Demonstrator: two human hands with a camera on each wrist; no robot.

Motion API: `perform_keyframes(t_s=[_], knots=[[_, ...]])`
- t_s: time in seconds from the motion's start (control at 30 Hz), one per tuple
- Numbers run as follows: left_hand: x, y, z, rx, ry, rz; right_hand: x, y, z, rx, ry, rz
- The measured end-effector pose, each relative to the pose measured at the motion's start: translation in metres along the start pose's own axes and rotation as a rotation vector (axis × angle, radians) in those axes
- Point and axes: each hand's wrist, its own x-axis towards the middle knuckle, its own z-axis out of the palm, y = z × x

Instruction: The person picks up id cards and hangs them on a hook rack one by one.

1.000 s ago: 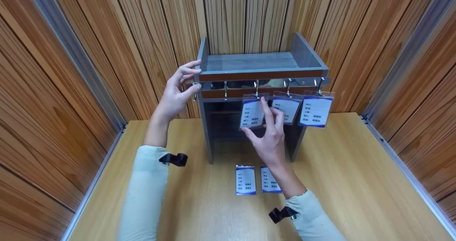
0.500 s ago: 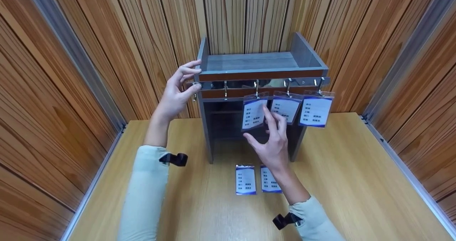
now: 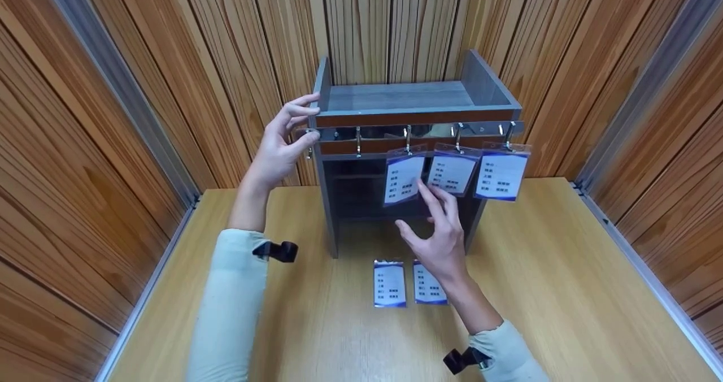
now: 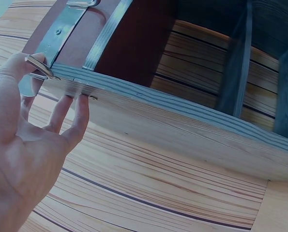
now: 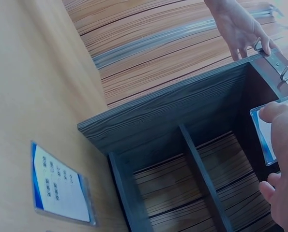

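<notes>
A grey shelf unit (image 3: 395, 96) carries a metal hook rail (image 3: 435, 129) along its front. Three white-and-blue badges hang from it: left (image 3: 402, 178), middle (image 3: 452, 172), right (image 3: 500, 176). My right hand (image 3: 425, 212) is open below the left hung badge (image 5: 265, 137); its index tip is at that badge's lower edge, contact unclear. My left hand (image 3: 285, 139) rests with straight fingers (image 4: 78, 111) on the unit's top left corner, thumb by the end hook (image 4: 37, 67). Two more badges (image 3: 390, 283) (image 3: 427, 285) lie flat on the table under my right forearm.
The unit stands at the back of a light wooden table (image 3: 565, 291), boxed in by wood-slat walls (image 3: 141, 88) on three sides. One rail hook (image 3: 357, 142) hangs bare. Inside the unit, a divider (image 5: 202, 179) splits the lower space.
My right hand has let go of the left hung badge and drawn down and toward me; the badge now hangs free from its hook. My left hand has stayed put.
</notes>
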Motion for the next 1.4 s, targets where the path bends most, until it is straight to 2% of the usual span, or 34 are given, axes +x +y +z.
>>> perform_keyframes(t_s=[0.4, 0.8, 1.1, 1.4], knots=[[0.000, 0.000, -0.001, 0.026, -0.007, 0.000, -0.020, 0.021, -0.004, -0.035, -0.024, 0.011], [0.002, 0.000, -0.001, -0.006, -0.001, 0.002, -0.033, 0.038, -0.009, -0.089, -0.063, 0.012], [0.000, 0.002, -0.001, 0.008, 0.003, -0.006, -0.045, 0.055, -0.016, -0.064, -0.120, 0.046], [-0.001, 0.000, 0.001, 0.016, 0.001, -0.005, -0.058, 0.071, -0.026, -0.121, -0.133, 0.049]])
